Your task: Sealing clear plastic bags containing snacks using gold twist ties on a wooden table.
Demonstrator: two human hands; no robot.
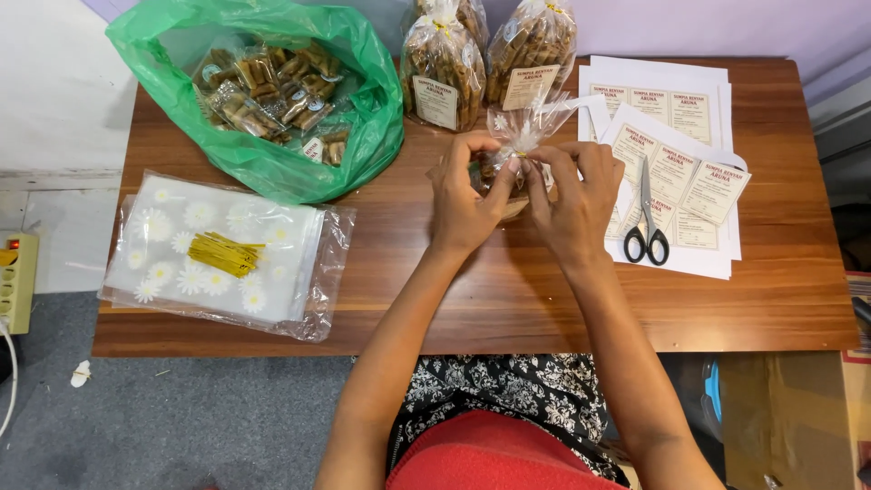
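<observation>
My left hand [463, 195] and my right hand [572, 195] meet at the neck of a small clear snack bag [526, 127] with white flower print, standing on the wooden table [508, 299]. Both hands pinch the gathered neck, where a thin yellow twist tie shows between the fingertips. The bag's brown contents are mostly hidden behind my fingers. Its ruffled top fans out above my hands.
A green plastic bag [363, 136] of small wrapped snacks lies at the back left. Two tied, labelled snack bags [445, 68] stand at the back. Flat flower-print bags [299, 263] with yellow twist ties [222, 254] lie left. Label sheets [699, 181] and black-handled scissors [647, 236] lie right.
</observation>
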